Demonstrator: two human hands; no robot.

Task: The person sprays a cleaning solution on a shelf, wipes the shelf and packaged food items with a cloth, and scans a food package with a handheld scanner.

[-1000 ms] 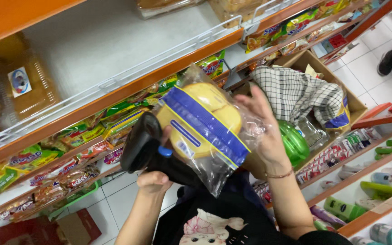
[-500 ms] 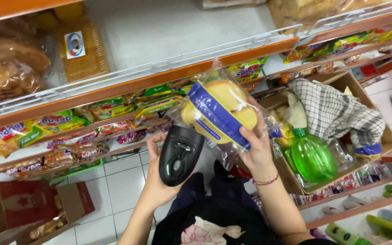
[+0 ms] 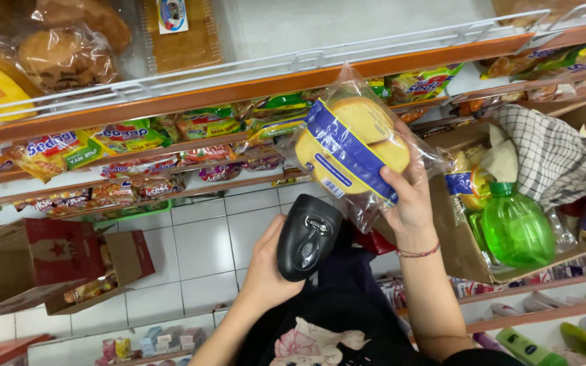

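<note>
My right hand (image 3: 412, 198) holds up a clear plastic bag of yellow buns (image 3: 350, 146) with a blue label band, its barcode side turned toward me. Just below the bag, my left hand (image 3: 270, 261) grips a black handheld barcode scanner (image 3: 306, 237), its head pointing up at the bag's lower edge. A thin red bracelet sits on my right wrist. Both forearms rise from the bottom of the head view.
An orange-edged shelf (image 3: 252, 85) above carries bagged bread (image 3: 62, 54). Lower shelves hold snack packets (image 3: 123, 139). A cardboard box (image 3: 473, 254) at right holds a green bottle (image 3: 515, 227) and checked cloth (image 3: 551, 156). An open red-lined carton (image 3: 42, 268) lies on the tiled floor at left.
The bag of buns has stayed raised in my right hand while my view shifted. The scanner has dropped slightly and now sits just under the bag.
</note>
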